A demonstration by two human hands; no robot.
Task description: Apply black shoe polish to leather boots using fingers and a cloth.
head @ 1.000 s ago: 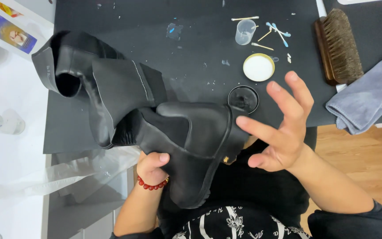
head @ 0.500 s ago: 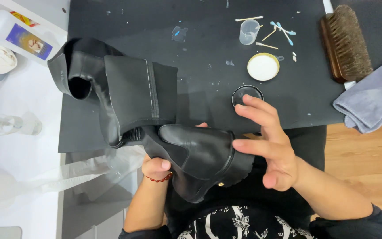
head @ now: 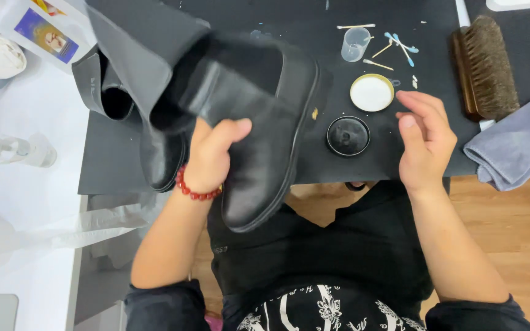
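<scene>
Head view had the left hand (head: 211,156), red bead bracelet (head: 192,191) at the wrist, clamped around a black ankle boot (head: 259,135), lifted off the black tabletop (head: 265,24) with its toe pointing back toward the person's lap. Its upper part was blurred, perhaps from motion. A second black boot (head: 154,132) lay on the tabletop just beside it. The right hand (head: 424,138) hovered empty, fingers loosely spread, near a round black polish tin (head: 348,135) and its pale-lined lid (head: 372,92). A bristle brush (head: 484,67) and grey cloth (head: 516,147) sat to the right.
</scene>
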